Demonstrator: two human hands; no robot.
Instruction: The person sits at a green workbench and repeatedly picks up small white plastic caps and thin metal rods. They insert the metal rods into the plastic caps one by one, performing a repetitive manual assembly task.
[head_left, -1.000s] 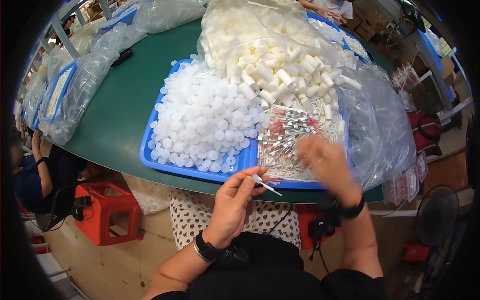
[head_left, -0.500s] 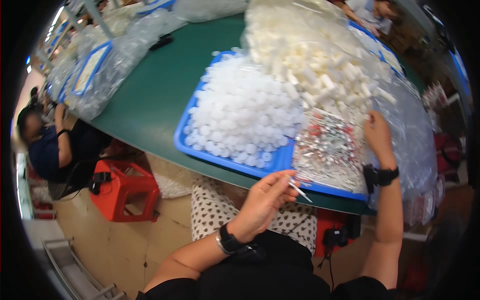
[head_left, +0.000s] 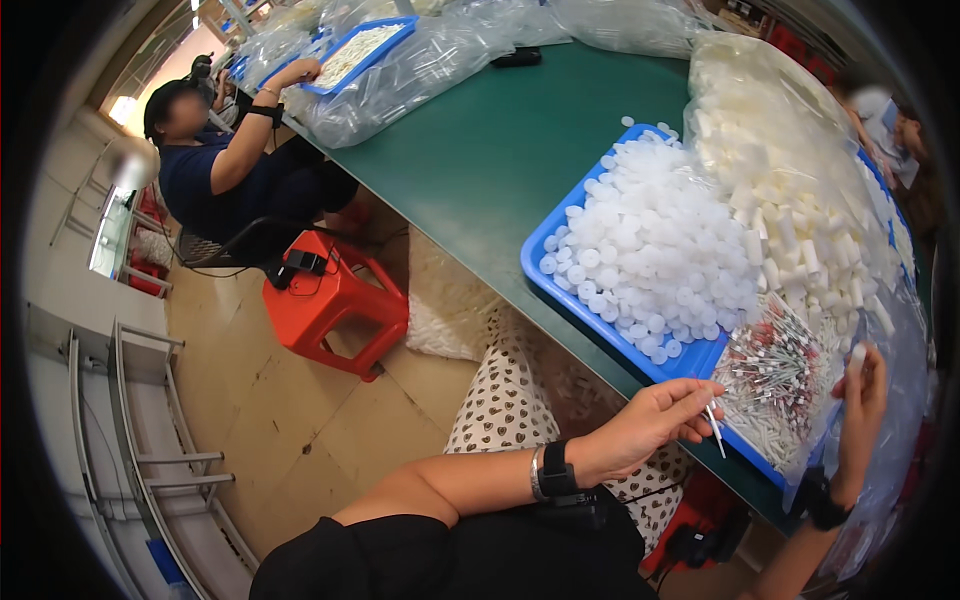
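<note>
- Head view: left hand (head_left: 650, 425) pinches a thin white stick (head_left: 716, 434) by the near edge of a blue tray (head_left: 592, 323).
- Right hand (head_left: 864, 392) pinches a small white tube (head_left: 857, 355).
- White round bits (head_left: 650, 240) sit piled in the tray, on a green table (head_left: 470, 170).

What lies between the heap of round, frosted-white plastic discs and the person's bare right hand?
In the head view, a pile of thin white, red and silvery pieces, in the blue plastic tray, lies between the discs and the right hand.
</note>
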